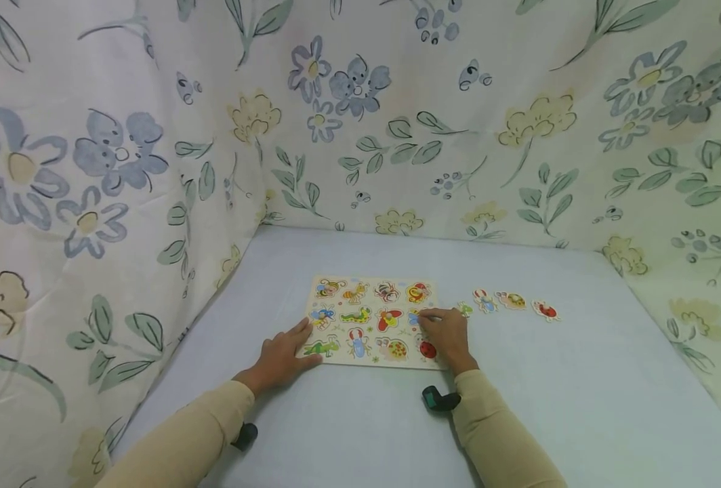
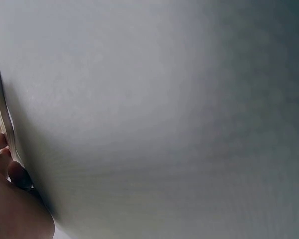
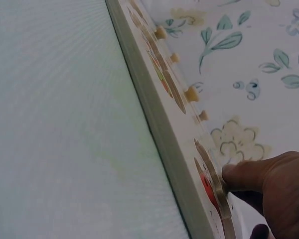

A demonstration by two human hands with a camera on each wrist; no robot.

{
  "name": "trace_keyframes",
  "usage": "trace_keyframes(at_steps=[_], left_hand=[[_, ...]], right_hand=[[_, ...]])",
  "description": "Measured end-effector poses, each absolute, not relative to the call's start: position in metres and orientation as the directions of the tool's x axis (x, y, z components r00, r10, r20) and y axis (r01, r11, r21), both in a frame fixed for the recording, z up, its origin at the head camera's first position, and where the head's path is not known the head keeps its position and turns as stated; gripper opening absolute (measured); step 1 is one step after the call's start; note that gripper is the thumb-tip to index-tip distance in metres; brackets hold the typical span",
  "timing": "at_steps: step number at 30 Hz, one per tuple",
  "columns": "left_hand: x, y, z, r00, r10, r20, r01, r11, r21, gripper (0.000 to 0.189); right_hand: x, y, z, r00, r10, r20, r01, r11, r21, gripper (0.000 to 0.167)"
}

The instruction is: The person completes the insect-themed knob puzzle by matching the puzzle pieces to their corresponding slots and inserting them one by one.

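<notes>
A wooden insect peg puzzle board (image 1: 369,332) lies on the table with rows of colourful bug pictures. My left hand (image 1: 281,356) holds its near left corner, thumb along the front edge and fingers at the left side. My right hand (image 1: 448,335) is over the board's right side, pinching a blue and yellow insect puzzle piece (image 1: 414,317) at the end of the middle row. In the right wrist view the thumb (image 3: 246,174) is beside the raised pieces, beyond a red ladybug picture (image 3: 208,191). Wooden knobs (image 3: 191,94) stand up from other pieces.
Right of the board lie loose pieces: a green grasshopper (image 1: 465,309) partly behind the right hand, a stag beetle (image 1: 485,301), a snail (image 1: 511,300) and a ladybug (image 1: 545,310). Floral cloth (image 1: 427,169) hangs around the white table (image 1: 360,420).
</notes>
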State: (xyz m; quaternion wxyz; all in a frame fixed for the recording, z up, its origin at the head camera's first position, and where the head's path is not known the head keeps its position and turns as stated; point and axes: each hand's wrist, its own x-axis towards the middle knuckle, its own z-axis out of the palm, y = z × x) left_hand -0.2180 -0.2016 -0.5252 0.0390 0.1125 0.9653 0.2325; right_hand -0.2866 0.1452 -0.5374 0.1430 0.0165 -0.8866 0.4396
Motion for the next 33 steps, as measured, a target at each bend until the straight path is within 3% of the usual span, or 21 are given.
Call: trace_keyframes(at_steps=[8,13,18,27,33], left_hand=[[-0.217,-0.202,-0.528,-0.974,0.225,-0.022,0.189,0.865,0.464,0.083],[-0.215,-0.202,-0.529,-0.976,0.216,-0.025,0.18,0.867,0.465,0.083],[-0.214,-0.201,-0.529,-0.975,0.221,-0.013,0.189,0.861,0.472,0.082],[-0.217,-0.202,-0.527,-0.975,0.221,-0.022,0.185,0.864,0.468,0.082],[-0.218,-0.201,-0.524,-0.971,0.24,-0.025,0.199,0.857,0.476,0.081]], right_hand=[[-0.289,0.15,-0.536,-0.976,0.139,0.168,-0.05,0.605,-0.795,0.024],[-0.294,0.161,-0.534,-0.963,0.21,0.169,-0.013,0.591,-0.807,0.028],[-0.298,0.172,-0.535,-0.931,0.273,0.243,-0.035,0.596,-0.802,0.026],[-0.303,0.182,-0.54,-0.854,0.263,0.448,-0.187,0.649,-0.737,0.016],[-0.301,0.184,-0.543,-0.845,0.296,0.446,-0.162,0.653,-0.74,0.016]])
